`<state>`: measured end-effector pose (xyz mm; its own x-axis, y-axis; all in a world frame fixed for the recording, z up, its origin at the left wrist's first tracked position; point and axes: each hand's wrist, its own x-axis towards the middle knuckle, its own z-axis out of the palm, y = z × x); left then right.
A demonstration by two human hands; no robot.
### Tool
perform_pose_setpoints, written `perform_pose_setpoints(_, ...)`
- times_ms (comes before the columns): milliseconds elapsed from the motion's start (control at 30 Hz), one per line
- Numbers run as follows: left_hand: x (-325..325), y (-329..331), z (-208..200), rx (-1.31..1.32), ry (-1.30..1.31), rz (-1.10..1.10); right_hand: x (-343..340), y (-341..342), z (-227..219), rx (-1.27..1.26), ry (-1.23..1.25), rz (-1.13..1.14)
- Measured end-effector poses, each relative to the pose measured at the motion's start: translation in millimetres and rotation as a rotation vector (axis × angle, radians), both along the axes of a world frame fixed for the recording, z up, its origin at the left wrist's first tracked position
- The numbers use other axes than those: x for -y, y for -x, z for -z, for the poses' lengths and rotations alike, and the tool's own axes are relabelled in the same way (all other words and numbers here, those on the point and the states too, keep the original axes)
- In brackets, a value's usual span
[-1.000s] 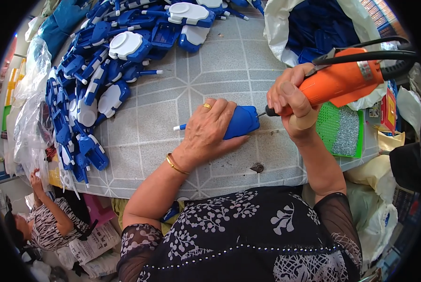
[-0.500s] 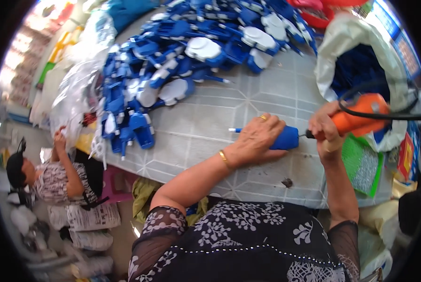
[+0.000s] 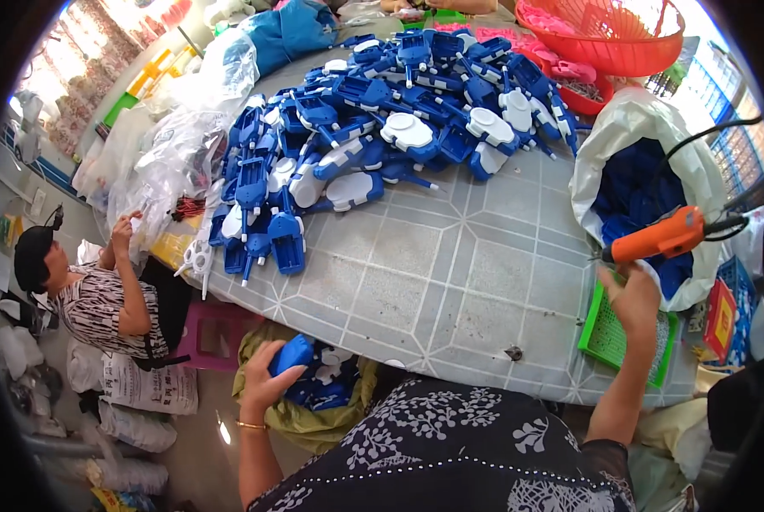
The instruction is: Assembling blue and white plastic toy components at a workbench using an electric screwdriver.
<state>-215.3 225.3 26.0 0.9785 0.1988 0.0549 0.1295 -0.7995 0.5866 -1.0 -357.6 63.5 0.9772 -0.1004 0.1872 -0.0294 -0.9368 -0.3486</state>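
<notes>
Grey table [image 3: 382, 294] carries heaped parts [image 3: 408, 132]; left hand [image 3: 265, 380] grips blue case [image 3: 291, 354] by sack [image 3: 314, 435]; right hand [image 3: 636, 303] spread near screwdriver [image 3: 659, 237], tray [image 3: 600, 320].

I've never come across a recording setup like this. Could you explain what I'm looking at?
There is no robot: these are a person's bare hands, seen from above by a wide fisheye camera worn on the head, which bends straight edges. On the grey tabletop lies a heap of blue-and-white plastic parts. The left hand holds a blue piece by the olive sack. The right hand looks open, just below an orange power tool; whether they touch is unclear.
</notes>
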Motion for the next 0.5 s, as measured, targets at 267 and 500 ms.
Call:
perform_pose_setpoints(267, -34, 40, 106, -0.33, -0.374, 0.025, -117, -87, -8, -0.141, -0.136, -0.371)
perform_pose_setpoints(500, 17, -58, -123, 0.556, 0.103, 0.134, -178, -251, 27, 0.09, 0.106, -0.341)
